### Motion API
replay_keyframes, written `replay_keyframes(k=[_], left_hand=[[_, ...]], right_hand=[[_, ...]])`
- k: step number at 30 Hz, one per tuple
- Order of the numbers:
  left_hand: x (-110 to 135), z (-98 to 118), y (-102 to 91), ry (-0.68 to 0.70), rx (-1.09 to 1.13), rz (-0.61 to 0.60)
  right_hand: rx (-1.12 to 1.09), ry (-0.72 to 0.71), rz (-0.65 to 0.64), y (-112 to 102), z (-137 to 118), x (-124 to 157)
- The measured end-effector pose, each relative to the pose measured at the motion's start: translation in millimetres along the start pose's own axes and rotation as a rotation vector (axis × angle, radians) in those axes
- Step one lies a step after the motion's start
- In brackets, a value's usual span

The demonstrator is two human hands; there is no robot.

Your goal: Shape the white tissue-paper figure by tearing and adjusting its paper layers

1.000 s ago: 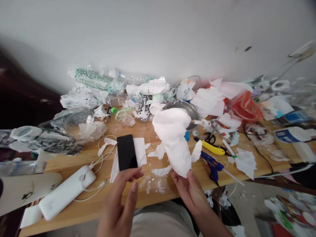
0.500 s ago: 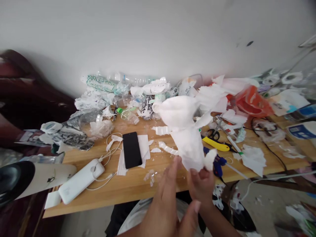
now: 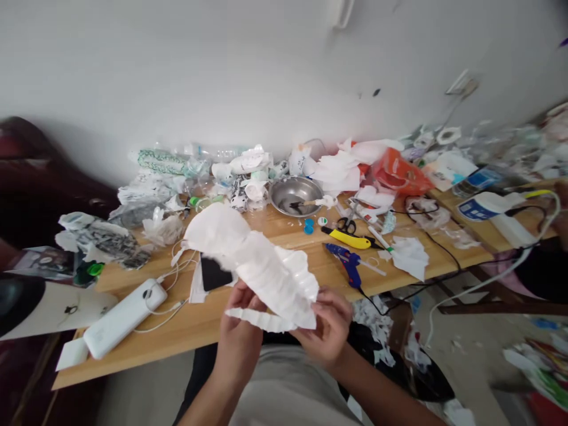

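A bulky white form (image 3: 261, 266) that looks wrapped in paper, with a rounded end and ridged sides, is held in front of me above the table's front edge. My left hand (image 3: 243, 328) is closed on its lower left side, where a narrow ridged flap (image 3: 261, 320) sticks out. At its lower right end my right hand (image 3: 327, 324) grips the edge, fingers bent around it. Part of a black phone (image 3: 214, 272) shows behind the form. To the right of my hands lie a blue glue gun (image 3: 348, 260) and a yellow utility knife (image 3: 348, 238).
A metal bowl (image 3: 295, 192) with a brush in it stands at the back. Black scissors (image 3: 346, 225) lie behind the knife. A white power bank (image 3: 124, 319) with cables is at the left. Bottles, crumpled paper and a red plastic bag (image 3: 394, 171) line the wall.
The white form has swung left and tilted, uncovering the bowl. My left hand, previously apart and stretched out, now holds it too. The view has shifted right.
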State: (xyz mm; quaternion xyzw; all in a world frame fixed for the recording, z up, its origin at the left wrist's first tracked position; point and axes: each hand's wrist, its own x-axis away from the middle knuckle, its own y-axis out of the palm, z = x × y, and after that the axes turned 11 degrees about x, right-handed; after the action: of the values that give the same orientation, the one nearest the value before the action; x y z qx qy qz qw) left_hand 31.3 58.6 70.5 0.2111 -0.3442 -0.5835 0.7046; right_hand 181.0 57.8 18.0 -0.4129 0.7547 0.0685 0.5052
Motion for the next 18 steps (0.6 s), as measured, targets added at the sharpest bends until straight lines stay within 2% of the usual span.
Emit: replay_keyframes(k=[3,7,10,12,14,18], left_hand=[[22,-11,-10.0,0.045,0.074,0.049],[49,-22,-29.7,0.102,0.066,0.095],[65,-23,-46.4,0.166,0.069,0.143],[74,-20,-56.0,0.177,0.078,0.181],[80,-17,-63.2,0.123,0.051,0.167],[90,-15,-72.8,0.05,-0.032,0.122]], right_hand=[[-0.038,-0.042,-0.061,-12,-2,15],[-0.1,-0.151,-0.176,-35,-11,39],[-0.186,-0.205,-0.384,-59,-21,48],[-0.263,-0.241,-0.559,-76,-26,47],[-0.296,-0.287,-0.691,-90,-30,41],[-0.247,-0.38,-0.797,-111,-36,27]])
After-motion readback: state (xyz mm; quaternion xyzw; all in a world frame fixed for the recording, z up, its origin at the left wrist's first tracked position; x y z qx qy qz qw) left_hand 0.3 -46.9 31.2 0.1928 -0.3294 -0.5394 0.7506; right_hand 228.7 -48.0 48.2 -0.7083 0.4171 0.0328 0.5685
